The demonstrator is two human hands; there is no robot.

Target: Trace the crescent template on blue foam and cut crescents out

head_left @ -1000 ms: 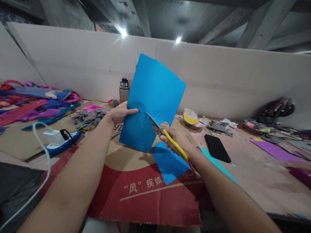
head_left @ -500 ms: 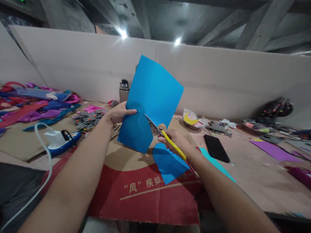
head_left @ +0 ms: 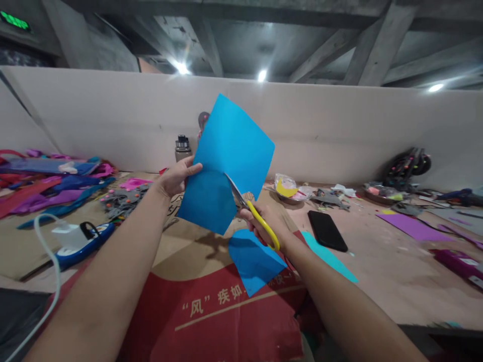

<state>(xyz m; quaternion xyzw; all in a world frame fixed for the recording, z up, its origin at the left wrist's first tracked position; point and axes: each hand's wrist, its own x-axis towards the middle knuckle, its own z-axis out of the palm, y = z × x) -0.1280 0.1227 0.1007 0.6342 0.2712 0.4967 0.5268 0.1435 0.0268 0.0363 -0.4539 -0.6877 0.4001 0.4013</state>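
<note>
My left hand (head_left: 175,177) pinches the left edge of a blue sheet (head_left: 230,156) and holds it upright above the table. My right hand (head_left: 260,223) is closed round yellow-handled scissors (head_left: 249,208). Their blades sit in a cut that runs into the sheet from its right side. A smaller blue piece (head_left: 254,261) lies on the cardboard below my right hand.
Red-and-brown cardboard (head_left: 211,311) covers the near table. A black phone (head_left: 326,230) and a teal strip (head_left: 330,256) lie right of my hands. A steel bottle (head_left: 182,147) stands by the back wall. Coloured scraps (head_left: 49,176), a charger with white cable (head_left: 75,236) are left; a purple sheet (head_left: 413,226) right.
The sheet has turned slightly in my left hand and the scissors have cut further into it. My head has tipped up, so everything sits lower in view.
</note>
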